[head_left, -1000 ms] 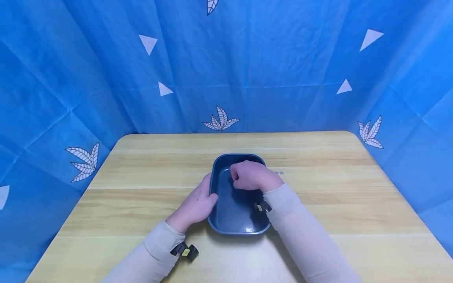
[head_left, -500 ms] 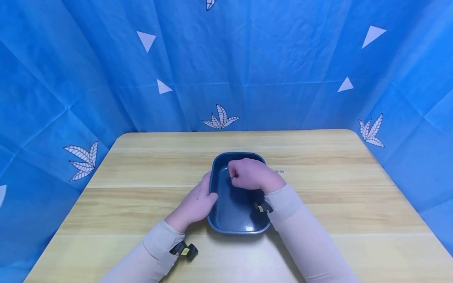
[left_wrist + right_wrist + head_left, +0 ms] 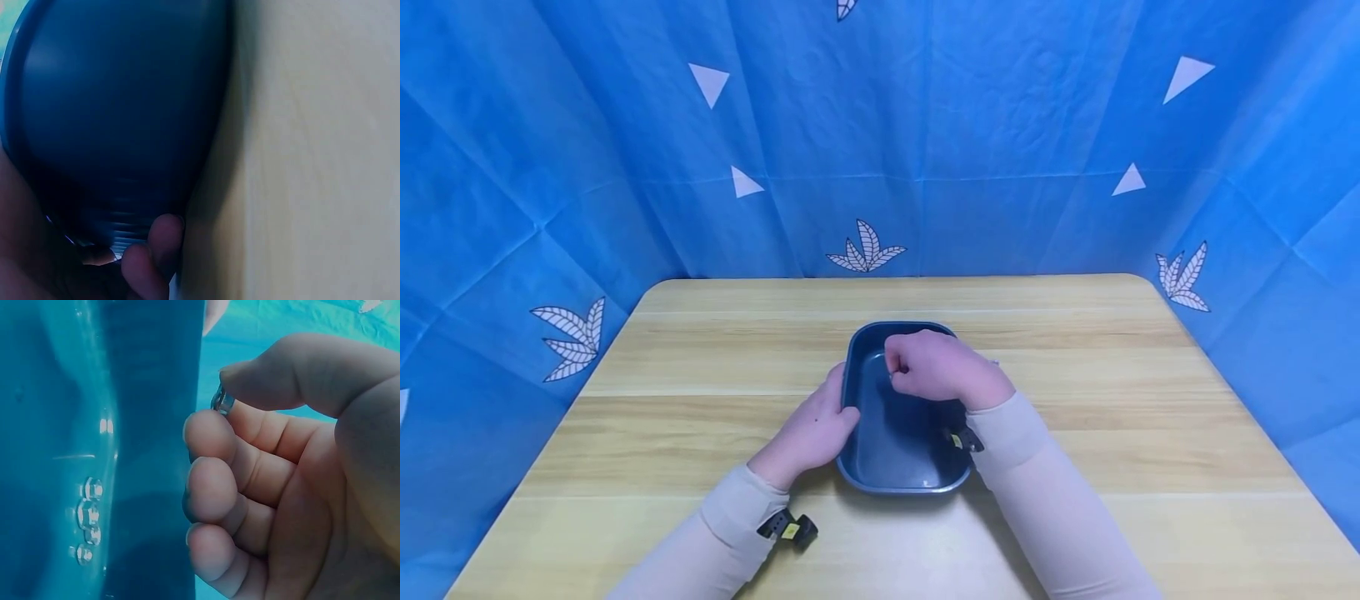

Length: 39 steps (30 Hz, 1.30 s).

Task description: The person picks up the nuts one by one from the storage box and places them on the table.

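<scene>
A dark blue rectangular tray (image 3: 887,467) stands on the wooden table. My left hand (image 3: 811,429) grips its left side, thumb over the rim; in the left wrist view the other fingers (image 3: 165,240) lie along the outer wall. Over the tray's far right part, my right hand (image 3: 934,367) pinches a small silver metal nut (image 3: 222,402) between thumb and fingertips, the remaining fingers curled. Several similar nuts (image 3: 87,514) lie close together on the tray floor in the right wrist view. From the head camera, the right hand and forearm hide them.
Just right of the tray, a tiny shiny piece (image 3: 996,362) shows on the table (image 3: 1112,400), partly hidden by my right wrist. A blue patterned curtain (image 3: 1000,125) hangs behind the table and along both sides.
My right hand has shifted slightly to the right, now covering most of the small shiny pieces beside the tray. The left hand keeps its hold on the tray.
</scene>
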{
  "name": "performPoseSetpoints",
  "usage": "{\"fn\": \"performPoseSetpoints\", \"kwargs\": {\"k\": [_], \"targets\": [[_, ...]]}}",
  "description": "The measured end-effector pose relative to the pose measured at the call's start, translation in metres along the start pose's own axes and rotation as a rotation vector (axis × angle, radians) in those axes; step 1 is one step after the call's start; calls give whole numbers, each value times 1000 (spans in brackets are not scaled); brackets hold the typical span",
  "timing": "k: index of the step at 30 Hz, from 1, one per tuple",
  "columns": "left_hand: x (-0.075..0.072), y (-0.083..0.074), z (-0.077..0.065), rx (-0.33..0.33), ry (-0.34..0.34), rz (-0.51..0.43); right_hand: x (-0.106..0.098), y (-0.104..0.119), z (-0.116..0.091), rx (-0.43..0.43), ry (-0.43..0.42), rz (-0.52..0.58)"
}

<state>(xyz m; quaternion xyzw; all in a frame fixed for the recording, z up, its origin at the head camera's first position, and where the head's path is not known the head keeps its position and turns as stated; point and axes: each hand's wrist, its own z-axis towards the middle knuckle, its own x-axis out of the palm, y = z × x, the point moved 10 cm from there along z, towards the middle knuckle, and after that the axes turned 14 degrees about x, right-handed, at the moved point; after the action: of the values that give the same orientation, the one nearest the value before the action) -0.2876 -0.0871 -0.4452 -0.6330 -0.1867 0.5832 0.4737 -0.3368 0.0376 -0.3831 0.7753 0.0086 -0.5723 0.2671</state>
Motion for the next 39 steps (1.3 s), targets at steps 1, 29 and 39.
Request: {"fn": "performPoseSetpoints", "kwargs": {"k": [1, 29, 39], "targets": [[0, 0, 0, -1, -1, 2, -1, 0, -1, -1, 0, 4], [-1, -1, 1, 4, -4, 2, -38, -2, -32, -11, -27, 80], [0, 1, 0, 1, -8, 11, -53, -18, -40, 10, -57, 101]]}}
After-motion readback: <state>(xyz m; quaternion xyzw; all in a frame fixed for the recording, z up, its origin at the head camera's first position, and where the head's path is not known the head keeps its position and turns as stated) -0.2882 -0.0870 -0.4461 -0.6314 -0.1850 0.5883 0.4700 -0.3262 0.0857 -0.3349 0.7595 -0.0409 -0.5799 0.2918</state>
